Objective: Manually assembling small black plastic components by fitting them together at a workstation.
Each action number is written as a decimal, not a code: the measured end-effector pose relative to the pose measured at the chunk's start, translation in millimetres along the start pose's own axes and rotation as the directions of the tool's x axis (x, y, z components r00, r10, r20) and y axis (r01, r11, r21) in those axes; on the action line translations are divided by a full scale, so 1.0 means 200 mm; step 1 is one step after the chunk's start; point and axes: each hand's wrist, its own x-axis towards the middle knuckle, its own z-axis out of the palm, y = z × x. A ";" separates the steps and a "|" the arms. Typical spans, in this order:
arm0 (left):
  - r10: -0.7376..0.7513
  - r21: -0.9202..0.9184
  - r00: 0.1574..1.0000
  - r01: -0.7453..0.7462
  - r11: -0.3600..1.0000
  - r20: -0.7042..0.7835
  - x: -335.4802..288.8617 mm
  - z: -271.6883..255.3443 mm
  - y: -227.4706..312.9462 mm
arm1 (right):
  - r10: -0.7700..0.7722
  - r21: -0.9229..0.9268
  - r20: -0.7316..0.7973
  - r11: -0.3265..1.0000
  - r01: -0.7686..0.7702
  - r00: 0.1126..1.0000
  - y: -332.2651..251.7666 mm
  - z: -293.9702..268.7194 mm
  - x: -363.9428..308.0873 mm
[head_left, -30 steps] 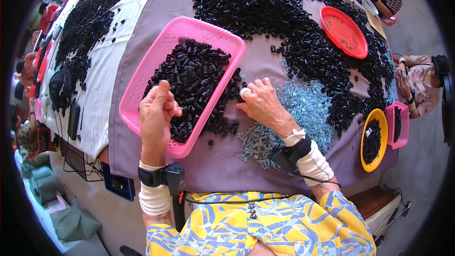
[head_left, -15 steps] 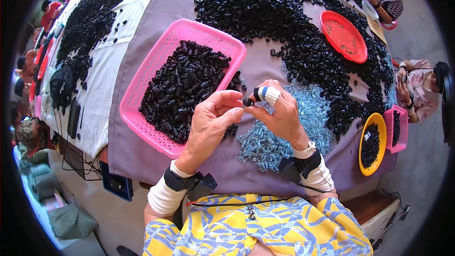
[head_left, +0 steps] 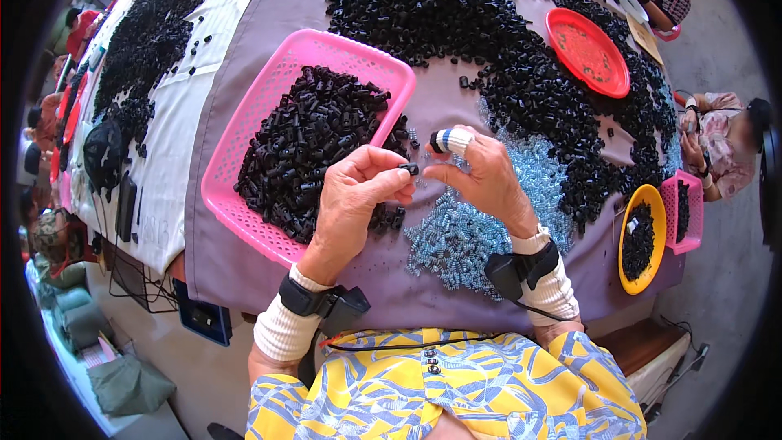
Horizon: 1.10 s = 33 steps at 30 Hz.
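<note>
Between the thumb and fingertips of my left hand (head_left: pixel 352 195) is a small black plastic piece (head_left: pixel 410 169). Close by on its right, my right hand (head_left: pixel 482 179) has its thumb and forefinger apart, with nothing seen between them; a striped band wraps one finger. Under and beside that hand spreads a heap of small, shiny pale-blue pieces (head_left: pixel 456 253) that look like coil springs. A pink basket (head_left: pixel 220 175) full of black plastic pieces (head_left: pixel 301 138) stands at my left hand's far side. Both wrists wear white knit cuffs and black straps.
A large pile of black pieces (head_left: pixel 432 16) covers the table's far and right parts. A red tray (head_left: pixel 588 53) lies on it. At right are a yellow bowl (head_left: pixel 661 232) and a smaller pink basket (head_left: pixel 692 212). Other people sit around the tables.
My hands have drawn slightly apart. The black piece, between both hands' fingertips before, is now in the left hand alone, and the right thumb and forefinger have parted.
</note>
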 end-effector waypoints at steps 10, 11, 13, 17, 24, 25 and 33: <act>-0.012 -0.323 0.999 0.028 0.946 0.052 -0.01 -0.05 -0.04 | -0.006 -0.395 0.186 0.915 0.081 0.983 0.11 0.22 -0.13; -0.014 -0.322 0.998 0.031 0.946 0.055 0.00 -0.05 -0.04 | -0.008 -0.395 0.185 0.915 0.081 0.983 0.11 0.20 -0.12; -0.019 -0.299 0.999 0.033 0.954 0.050 -0.01 -0.05 -0.05 | 0.193 -0.035 0.083 0.981 -0.191 0.978 0.04 0.11 -0.07; -0.029 -0.243 0.998 0.041 0.969 0.052 -0.01 -0.02 -0.07 | 0.421 0.488 0.059 0.779 -0.394 0.905 -0.06 -0.01 -0.02; -0.017 -0.209 0.997 0.031 0.978 0.069 0.01 0.01 -0.08 | 0.321 0.336 0.041 0.887 -0.316 0.946 -0.11 -0.07 0.01; -0.014 -0.210 0.998 0.027 0.977 0.062 0.01 0.01 -0.08 | 0.321 0.336 0.038 0.888 -0.315 0.946 -0.10 -0.07 0.01; -0.006 -0.210 0.998 0.020 0.977 0.063 0.02 0.00 -0.08 | 0.215 0.215 0.003 0.954 -0.210 0.977 -0.10 -0.07 0.02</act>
